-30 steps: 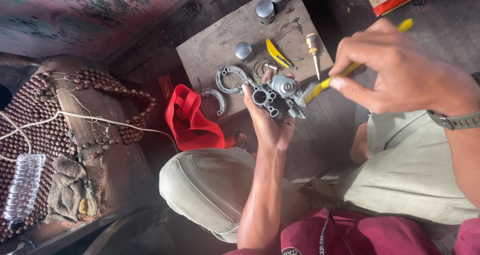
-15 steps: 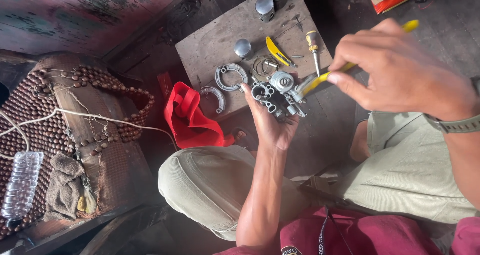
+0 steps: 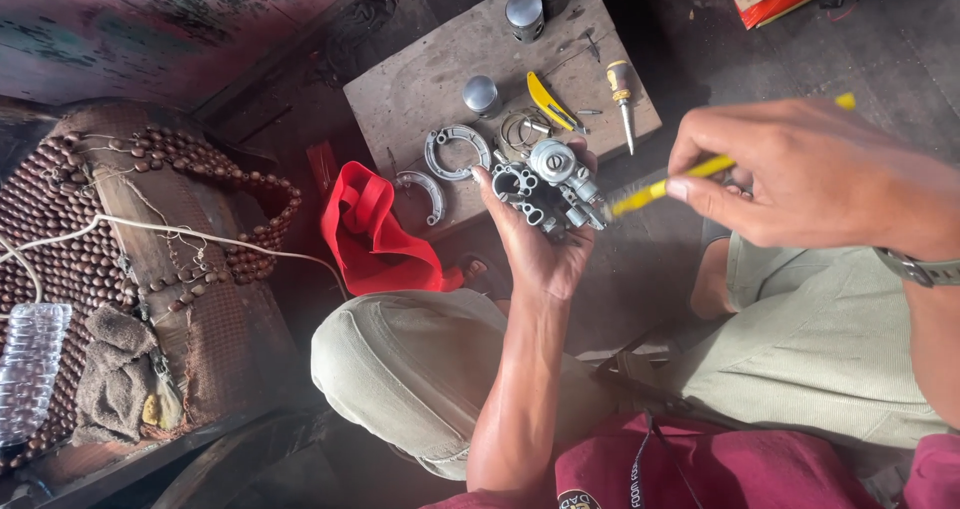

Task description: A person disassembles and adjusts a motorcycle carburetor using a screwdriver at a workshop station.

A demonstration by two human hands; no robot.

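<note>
My left hand (image 3: 540, 244) is raised palm up and grips a small grey metal carburettor (image 3: 548, 184) with round ports. My right hand (image 3: 800, 174) holds a yellow-handled brush (image 3: 665, 182) whose tip touches the carburettor's right side. Just behind them lies a worn wooden board (image 3: 430, 84) on the floor. I sit with both knees bent in pale trousers.
The board carries curved brake shoes (image 3: 455, 154), metal rings (image 3: 520, 129), silver cylinders (image 3: 523, 11), a yellow tool (image 3: 548, 101) and a screwdriver (image 3: 622, 94). A red plastic funnel (image 3: 375, 234) lies by my left knee. A beaded seat mat (image 3: 120, 259), rag and clear bottle (image 3: 30, 369) are at left.
My right hand has drawn the yellow brush slightly back and forth against the carburettor. The left hand keeps its grip and has barely shifted.
</note>
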